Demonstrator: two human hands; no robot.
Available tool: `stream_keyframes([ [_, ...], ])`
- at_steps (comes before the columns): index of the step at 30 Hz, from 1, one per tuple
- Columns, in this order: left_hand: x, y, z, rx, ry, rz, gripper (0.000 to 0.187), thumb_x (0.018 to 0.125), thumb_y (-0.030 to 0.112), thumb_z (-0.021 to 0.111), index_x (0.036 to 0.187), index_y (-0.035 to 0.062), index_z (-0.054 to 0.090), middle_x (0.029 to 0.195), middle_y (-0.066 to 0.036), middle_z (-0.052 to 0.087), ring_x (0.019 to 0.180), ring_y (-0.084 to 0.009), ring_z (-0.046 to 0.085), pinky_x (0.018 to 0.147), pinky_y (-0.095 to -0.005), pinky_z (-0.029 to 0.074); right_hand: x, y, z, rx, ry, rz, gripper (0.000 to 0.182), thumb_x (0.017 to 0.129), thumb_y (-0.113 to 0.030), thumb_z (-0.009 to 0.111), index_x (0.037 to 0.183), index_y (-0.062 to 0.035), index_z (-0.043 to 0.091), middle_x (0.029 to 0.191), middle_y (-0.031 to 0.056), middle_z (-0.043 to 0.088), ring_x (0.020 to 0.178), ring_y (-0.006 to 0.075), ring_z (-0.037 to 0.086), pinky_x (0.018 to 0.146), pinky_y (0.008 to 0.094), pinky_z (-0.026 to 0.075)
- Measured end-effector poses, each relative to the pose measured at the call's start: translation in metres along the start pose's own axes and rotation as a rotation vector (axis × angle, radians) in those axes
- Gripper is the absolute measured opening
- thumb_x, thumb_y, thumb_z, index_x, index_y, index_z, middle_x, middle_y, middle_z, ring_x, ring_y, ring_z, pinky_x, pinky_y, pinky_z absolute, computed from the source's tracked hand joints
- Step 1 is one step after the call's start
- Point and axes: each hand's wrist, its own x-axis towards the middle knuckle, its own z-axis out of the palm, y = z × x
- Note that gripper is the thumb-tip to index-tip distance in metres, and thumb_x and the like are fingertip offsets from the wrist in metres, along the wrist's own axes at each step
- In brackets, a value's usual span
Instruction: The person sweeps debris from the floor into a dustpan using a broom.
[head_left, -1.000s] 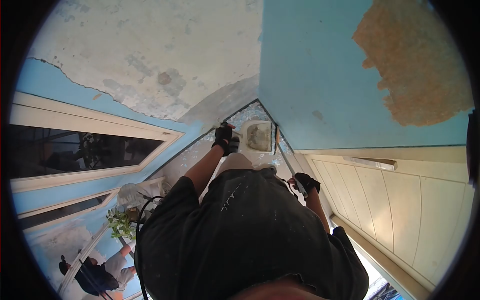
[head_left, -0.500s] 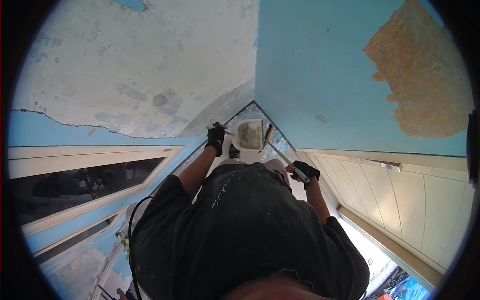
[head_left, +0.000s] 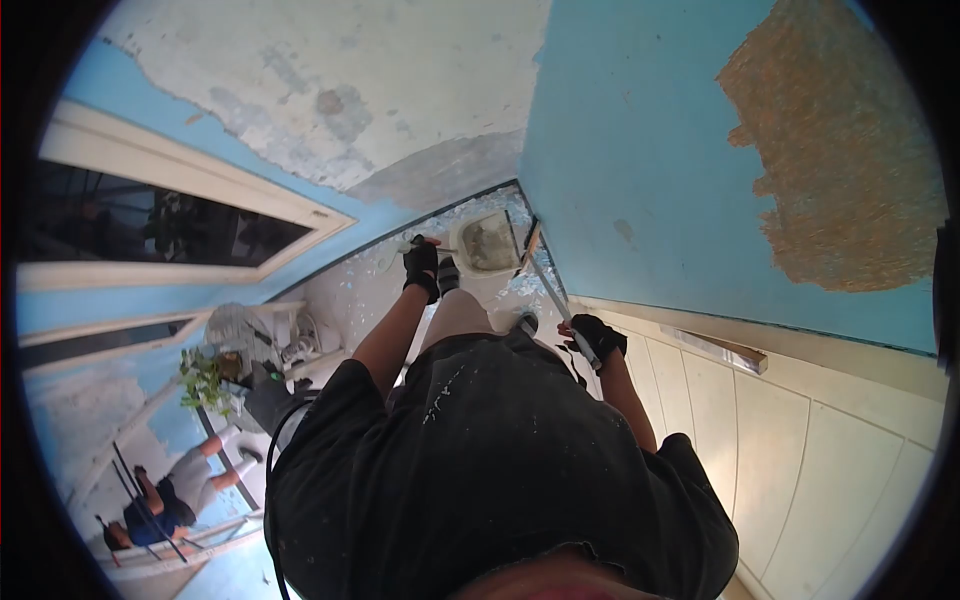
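Note:
My left hand point(head_left: 421, 268), in a black fingerless glove, is closed around the handle of a pale dustpan point(head_left: 466, 240). The dustpan lies low by the floor in the corner, with greyish debris or dirt inside it. My right hand point(head_left: 598, 341), gloved the same way, grips the grey handle of a broom point(head_left: 551, 284). The broom's head stands at the dustpan's right edge, close to the blue wall; its bristles are hard to make out. Chips of blue and white paint point(head_left: 462, 207) lie scattered on the floor around the dustpan.
Peeling blue walls point(head_left: 630, 120) meet at the corner ahead. A cream panelled door point(head_left: 715, 410) runs along my right. To the left are a window point(head_left: 180, 220), a leafy plant point(head_left: 204, 380) and a grey bin-like object point(head_left: 268, 398). Another person point(head_left: 175, 500) is farther back at lower left.
My view has turned, bringing the plant and the other person into sight at left. The dustpan and broom stay together in the corner, still in my hands.

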Motion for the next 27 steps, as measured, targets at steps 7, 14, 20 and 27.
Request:
stream_keyframes([
  [7, -0.034, -0.051, -0.018, -0.132, 0.107, -0.099, 0.014, 0.082, 0.013, 0.052, 0.073, 0.0125, 0.064, 0.057, 0.004, 0.047, 0.05, -0.0082, 0.039, 0.046, -0.0264, 0.031, 0.006, -0.014, -0.011, -0.046, -0.079, -0.022, 0.026, 0.088, -0.024, 0.052, 0.101, -0.0018, 0.056, 0.111, 0.0137, 0.062, 0.104, 0.0254, 0.061, 0.078, 0.0366, 0.052],
  [14, -0.069, -0.058, -0.04, -0.227, 0.174, -0.178, 0.015, 0.083, 0.012, 0.052, 0.075, 0.0131, 0.064, 0.06, 0.003, 0.051, 0.052, -0.0089, 0.042, 0.049, -0.027, 0.034, 0.02, -0.024, 0.002, -0.124, -0.052, 0.033, 0.022, 0.088, -0.022, 0.052, 0.098, -0.0021, 0.056, 0.107, 0.0156, 0.063, 0.097, 0.0262, 0.064, 0.071, 0.0358, 0.056],
  [20, -0.086, -0.076, -0.057, -0.055, 0.196, -0.1, 0.016, 0.081, 0.013, 0.052, 0.075, 0.013, 0.067, 0.074, 0.0, 0.061, 0.075, -0.014, 0.055, 0.072, -0.0322, 0.044, 0.04, -0.036, 0.012, -0.316, -0.114, -0.072, 0.022, 0.084, -0.021, 0.058, 0.095, -0.002, 0.056, 0.097, 0.0125, 0.064, 0.093, 0.0221, 0.065, 0.067, 0.0352, 0.056],
  [27, -0.137, -0.045, -0.07, -0.061, 0.338, -0.243, 0.019, 0.079, 0.012, 0.05, 0.069, 0.011, 0.066, 0.076, -0.005, 0.064, 0.078, -0.0205, 0.06, 0.073, -0.0362, 0.046, 0.041, -0.05, 0.019, -0.154, -0.116, 0.061, 0.02, 0.085, -0.019, 0.056, 0.094, -0.0006, 0.054, 0.095, 0.0159, 0.064, 0.085, 0.0261, 0.065, 0.065, 0.0399, 0.056],
])
